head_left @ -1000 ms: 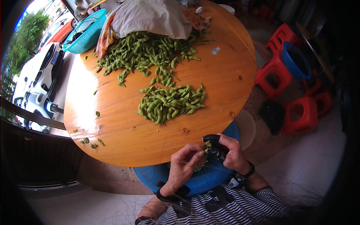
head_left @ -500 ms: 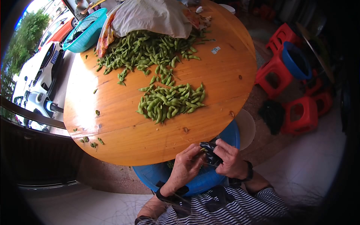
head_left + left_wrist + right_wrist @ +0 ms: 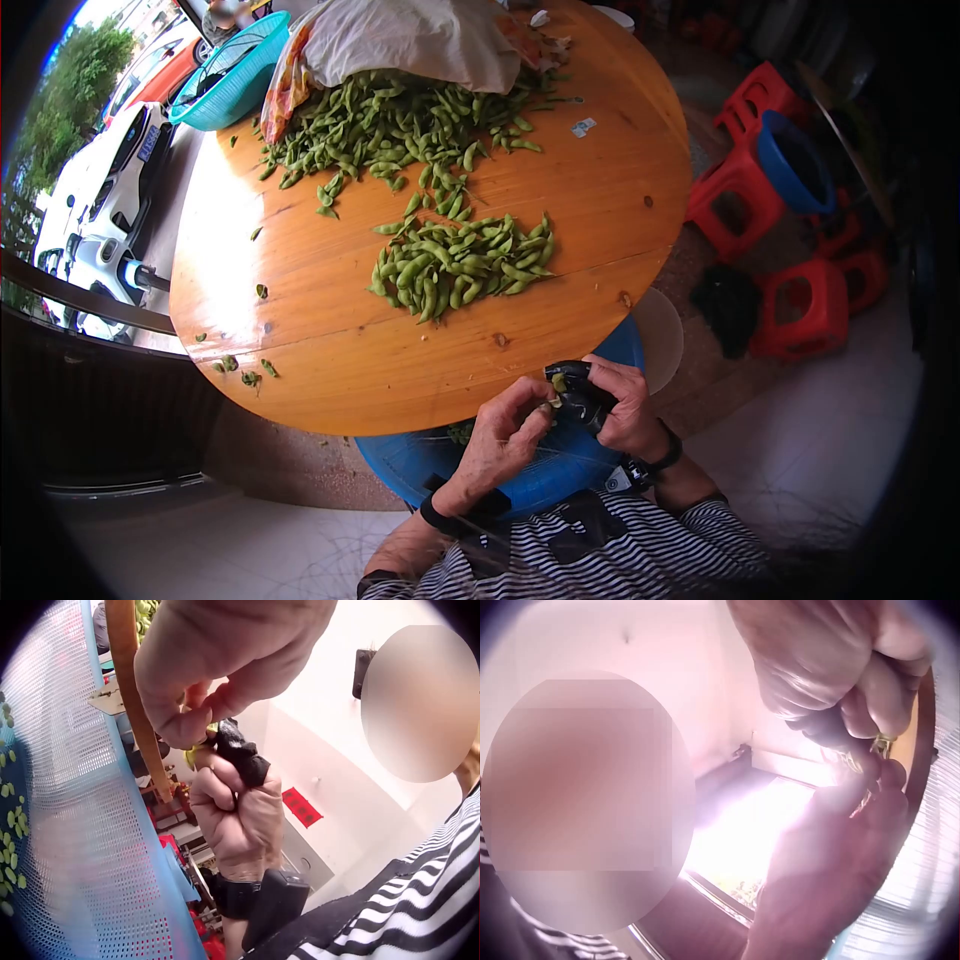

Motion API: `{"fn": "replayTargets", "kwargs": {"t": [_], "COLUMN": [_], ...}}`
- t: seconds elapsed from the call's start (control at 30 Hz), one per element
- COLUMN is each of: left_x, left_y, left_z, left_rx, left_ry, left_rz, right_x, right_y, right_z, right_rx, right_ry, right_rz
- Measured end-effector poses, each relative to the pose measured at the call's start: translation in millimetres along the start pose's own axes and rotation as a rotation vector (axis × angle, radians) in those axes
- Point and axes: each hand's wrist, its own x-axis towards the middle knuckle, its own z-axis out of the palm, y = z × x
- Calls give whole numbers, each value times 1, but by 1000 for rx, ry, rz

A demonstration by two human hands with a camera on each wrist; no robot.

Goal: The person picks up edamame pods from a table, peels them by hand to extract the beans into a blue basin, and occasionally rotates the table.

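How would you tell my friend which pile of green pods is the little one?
Start at the round wooden table; two heaps of green pods lie on it. The smaller heap sits near the middle, on the side toward the blue tub. Unlike the bigger heap, it lies apart from the pale bag at the far edge.

Daylight enters from the upper left of the head view and lays a pale glare along the left rim of the round orange-brown wooden table (image 3: pixel 330 330). The red plastic stools (image 3: pixel 790 310) at right sit dim, and the fisheye frame bends and blackens at its corners. Strong backlight washes out the right wrist view, where the right hand (image 3: pixel 817 660) is soft, and the blue perforated plastic basket (image 3: pixel 82 825) blurs in the left wrist view.
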Motion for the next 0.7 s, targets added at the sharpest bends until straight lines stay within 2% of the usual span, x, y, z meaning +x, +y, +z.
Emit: {"fn": "replayTargets", "kwargs": {"t": [0.03,0.17,0.2,0.23,0.27,0.3,0.37,0.4,0.43,0.47,0.5,0.57,0.6,0.67,0.7], "left_x": [-1,-3,-1,2,4,2,-3,-2,2,7,14,38,50,73,83], "left_y": [0,-6,-9,-10,-9,-3,28,36,42,48,54,62,67,71,72], "left_z": [-3,-10,-11,-10,-9,-7,-2,-7,-12,-17,-21,-29,-32,-37,-39], "left_rx": [17,-21,-18,85,188,192,462,539,548,667,782,989,1112,1237,1357], "left_ry": [-23,-79,-78,-114,-151,-152,-290,-317,-310,-230,-150,-1,73,88,102], "left_rz": [-29,-66,-67,39,145,146,-15,-16,-13,132,280,468,541,601,657], "right_x": [-1,2,1,0,-1,-3,-8,-10,-14,-21,-22,-23,-27,-34,-33], "right_y": [1,-3,-4,-5,-5,-4,-8,-3,4,22,28,25,33,48,47], "right_z": [-1,-6,-8,-11,-16,-24,-43,-61,-76,-88,-105,-123,-128,-131,-133], "right_rx": [56,137,244,351,353,415,625,557,376,242,-91,-584,-581,-801,-799], "right_ry": [-27,-39,-67,-95,-92,-90,-14,-32,39,77,63,109,113,319,322], "right_rz": [59,74,150,224,221,322,479,371,468,270,238,380,374,319,314]}}
